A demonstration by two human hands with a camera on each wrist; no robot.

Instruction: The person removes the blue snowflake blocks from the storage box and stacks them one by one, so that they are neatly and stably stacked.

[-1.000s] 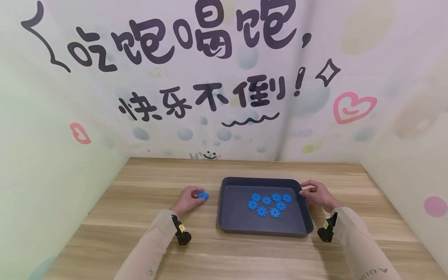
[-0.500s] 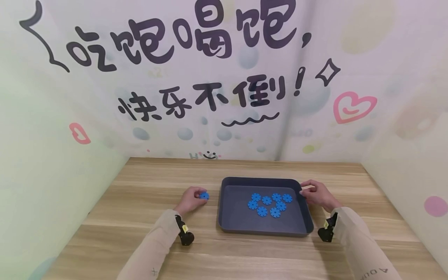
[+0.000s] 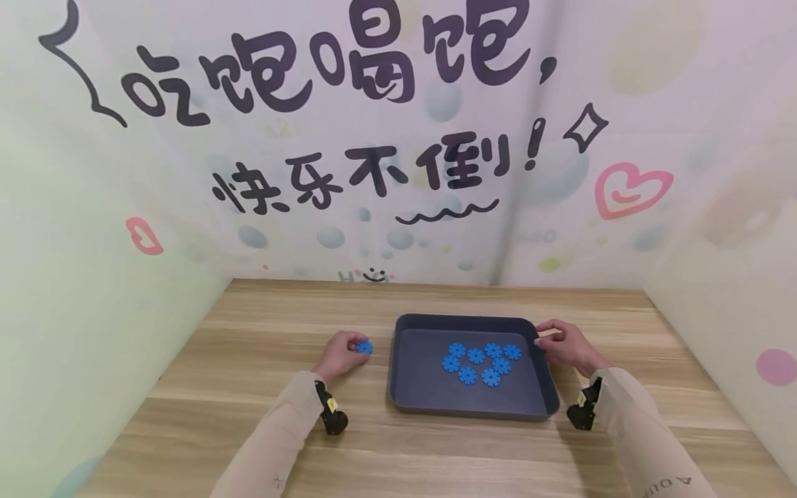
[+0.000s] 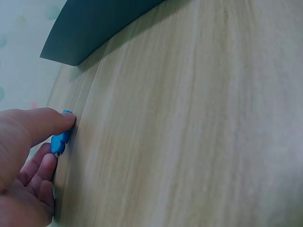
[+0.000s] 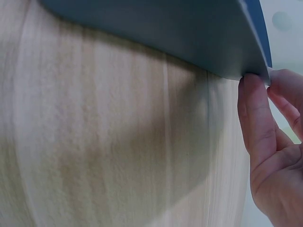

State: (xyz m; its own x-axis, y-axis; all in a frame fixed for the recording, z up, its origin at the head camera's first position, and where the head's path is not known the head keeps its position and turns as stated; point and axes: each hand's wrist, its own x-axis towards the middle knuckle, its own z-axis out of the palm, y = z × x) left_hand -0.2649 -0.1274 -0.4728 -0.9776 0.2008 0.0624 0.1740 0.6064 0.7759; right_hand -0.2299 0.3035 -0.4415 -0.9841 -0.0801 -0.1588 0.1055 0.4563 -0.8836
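From the head, a person's left hand (image 3: 338, 354) pinches a blue notched disc (image 3: 364, 347) between thumb and fingers; just to the right of those fingers, a dark grey tray (image 3: 423, 387) sits on a wood-grain desk (image 3: 461, 463). The left wrist view adds the grip from the side: the disc almost edge-on, the thumb over it, the other fingers curled below, close to the desk; whether the disc touches the wood I cannot tell. The right hand (image 3: 568, 348) is near the tray's far right corner, fingers clamped on its wall; the right wrist view shows one fingertip against the outside and another digit passing beyond the edge. Only the head view shows inside the tray, where eight more blue discs (image 3: 476, 355) lie left of the right hand's fingers. Both forearms, in beige sleeves (image 3: 264, 437), reach forward and angle inward, a black device (image 3: 333, 418) at each wrist.
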